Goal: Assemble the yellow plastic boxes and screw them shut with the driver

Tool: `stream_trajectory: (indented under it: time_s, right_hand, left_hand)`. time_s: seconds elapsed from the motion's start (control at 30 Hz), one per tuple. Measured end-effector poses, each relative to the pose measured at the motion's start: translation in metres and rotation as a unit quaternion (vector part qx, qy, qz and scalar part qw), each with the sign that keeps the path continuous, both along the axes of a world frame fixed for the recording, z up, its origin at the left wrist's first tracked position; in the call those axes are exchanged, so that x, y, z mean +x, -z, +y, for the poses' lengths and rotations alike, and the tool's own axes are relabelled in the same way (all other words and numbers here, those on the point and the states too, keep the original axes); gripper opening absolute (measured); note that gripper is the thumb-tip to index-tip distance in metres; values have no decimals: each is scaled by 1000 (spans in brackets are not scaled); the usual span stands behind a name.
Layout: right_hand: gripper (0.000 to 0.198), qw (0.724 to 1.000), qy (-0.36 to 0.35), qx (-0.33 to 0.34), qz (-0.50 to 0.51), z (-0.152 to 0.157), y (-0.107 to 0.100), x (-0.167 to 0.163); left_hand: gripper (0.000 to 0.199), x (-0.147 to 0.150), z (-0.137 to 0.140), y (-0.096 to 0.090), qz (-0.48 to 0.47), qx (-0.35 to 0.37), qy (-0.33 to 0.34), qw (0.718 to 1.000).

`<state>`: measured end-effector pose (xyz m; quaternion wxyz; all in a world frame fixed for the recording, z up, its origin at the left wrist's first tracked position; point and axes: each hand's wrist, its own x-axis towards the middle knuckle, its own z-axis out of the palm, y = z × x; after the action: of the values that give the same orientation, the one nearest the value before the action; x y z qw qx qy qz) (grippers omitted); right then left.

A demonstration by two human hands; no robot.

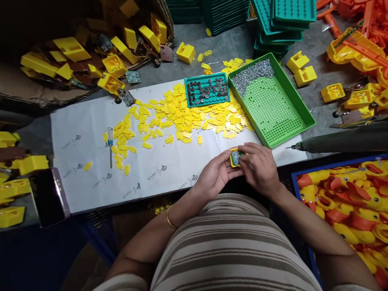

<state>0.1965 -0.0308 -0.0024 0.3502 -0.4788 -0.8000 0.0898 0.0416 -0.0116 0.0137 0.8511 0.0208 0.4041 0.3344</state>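
Observation:
Close to the table's front edge, my left hand grips a small yellow plastic box with its open side facing up. A greyish-green circuit board shows inside it. The fingers of my right hand are bent over the box's right side and pressed together at the board; what they pinch, if anything, is hidden. Beyond my hands, many small yellow plastic covers lie scattered on the white paper. A teal tray of round metal button cells rests among them. To the right stands a green basket with silver screws.
A screwdriver lies on the paper, and a phone at the left edge. A dark power screwdriver juts in from the right, above a crate of yellow ducks. Teal trays are stacked behind; a cardboard box holds yellow housings.

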Motion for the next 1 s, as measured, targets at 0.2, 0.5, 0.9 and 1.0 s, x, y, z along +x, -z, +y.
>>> stream_trajectory:
  time_s: [0.2,0.5,0.9,1.0]
  right_hand:
    - [18,999,-2,22,39,3,-1,0]
    - [14,999,-2,47,-20,4,1,5]
    - [30,999,-35,-6,-20,14,10,11]
    - [37,999,-41,-12,-29,14,10,13]
  left_hand:
    - [28,-4,0,-5,2,38,1,999]
    - [23,-3,-1,-4,6,59,-15,998]
    - [15,0,-1,1,32,49,-28,998]
    - [15,0,0,2,35,56,-24,998]
